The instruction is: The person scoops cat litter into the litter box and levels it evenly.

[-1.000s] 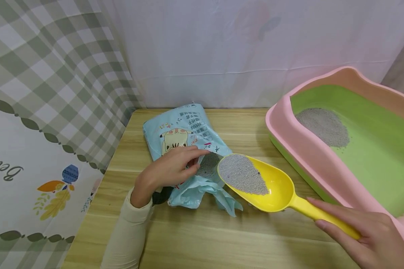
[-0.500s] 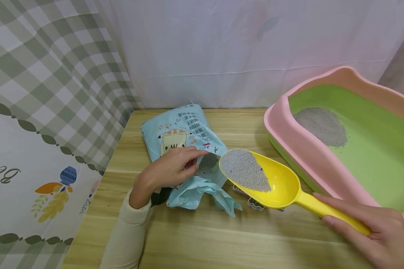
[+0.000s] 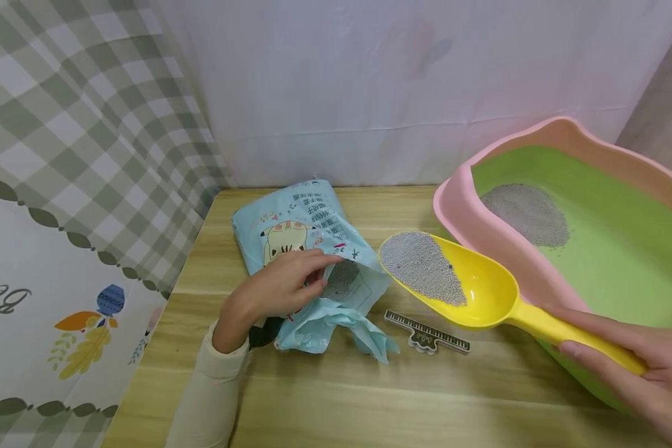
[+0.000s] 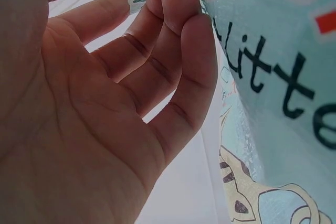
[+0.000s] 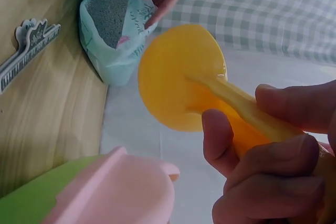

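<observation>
My right hand (image 3: 638, 367) grips the handle of a yellow scoop (image 3: 487, 286), which carries a heap of grey cat litter (image 3: 424, 266) in its front half. The scoop is in the air between the bag and the litter box. With its thumb and fingers my left hand (image 3: 282, 283) pinches the rim of a light blue litter bag (image 3: 313, 214) lying on the table. The bag's mouth gapes towards the scoop, with grey litter inside. In the left wrist view the fingers (image 4: 197, 72) bend against the printed plastic. From the right wrist camera only the scoop's underside (image 5: 178, 77) shows.
A pink and green litter box (image 3: 593, 267) stands at the right, a pile of grey litter (image 3: 529, 214) on its floor. A black and white sealing clip (image 3: 425, 333) lies on the wooden table (image 3: 336, 398). Curtains hang behind and at the left.
The loaded scoop has moved right and up, away from the bag's mouth, uncovering the clip on the table. My left hand stays at the bag.
</observation>
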{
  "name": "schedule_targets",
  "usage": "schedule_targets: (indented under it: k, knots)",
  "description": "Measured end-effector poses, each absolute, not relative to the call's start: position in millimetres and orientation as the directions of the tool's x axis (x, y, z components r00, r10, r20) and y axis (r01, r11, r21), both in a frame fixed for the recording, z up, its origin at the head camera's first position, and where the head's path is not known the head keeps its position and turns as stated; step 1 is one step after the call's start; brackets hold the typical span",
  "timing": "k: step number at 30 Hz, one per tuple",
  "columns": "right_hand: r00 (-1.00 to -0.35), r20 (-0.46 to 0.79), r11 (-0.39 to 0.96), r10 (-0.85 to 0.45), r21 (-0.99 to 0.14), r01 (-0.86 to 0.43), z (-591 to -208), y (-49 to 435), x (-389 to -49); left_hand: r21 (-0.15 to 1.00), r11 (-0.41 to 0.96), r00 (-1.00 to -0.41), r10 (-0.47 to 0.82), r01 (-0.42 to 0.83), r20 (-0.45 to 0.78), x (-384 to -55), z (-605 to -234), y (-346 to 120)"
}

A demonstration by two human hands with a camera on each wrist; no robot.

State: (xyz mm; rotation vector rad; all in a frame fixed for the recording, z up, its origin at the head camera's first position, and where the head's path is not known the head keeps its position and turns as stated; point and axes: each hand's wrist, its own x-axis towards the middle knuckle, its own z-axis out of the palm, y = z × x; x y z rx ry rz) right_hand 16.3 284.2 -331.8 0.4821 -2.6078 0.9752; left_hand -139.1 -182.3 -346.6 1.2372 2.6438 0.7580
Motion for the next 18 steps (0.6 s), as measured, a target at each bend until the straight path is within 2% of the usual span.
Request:
schedule_targets:
  k: [4, 9, 14, 18]
  knots:
    - [-0.941, 0.321, 0.689, -0.11, -0.658, -0.305, -334.6, 291.3, 15.8, 0.497, 0.538, -0.658, 0.748, 0.681, 0.092, -138.9, -347.9, -183.2]
    - [-0.939, 0.333, 0.67, -0.082, -0.679, -0.299, -339.5, 302.7, 10.1, 0.503, 0.541, -0.661, 0.746, 0.674, 0.083, -138.0, -348.2, -182.8]
    - [-0.969, 0.246, 0.645, -0.008, -0.74, -0.193, -342.1, 317.4, 10.7, 0.515, 0.538, -0.662, 0.746, 0.667, 0.078, -137.6, -350.3, -183.6]
    - [-0.973, 0.229, 0.636, 0.013, -0.753, -0.169, -345.9, 332.0, 8.0, 0.519, 0.541, -0.665, 0.743, 0.662, 0.073, -136.5, -349.6, -183.1]
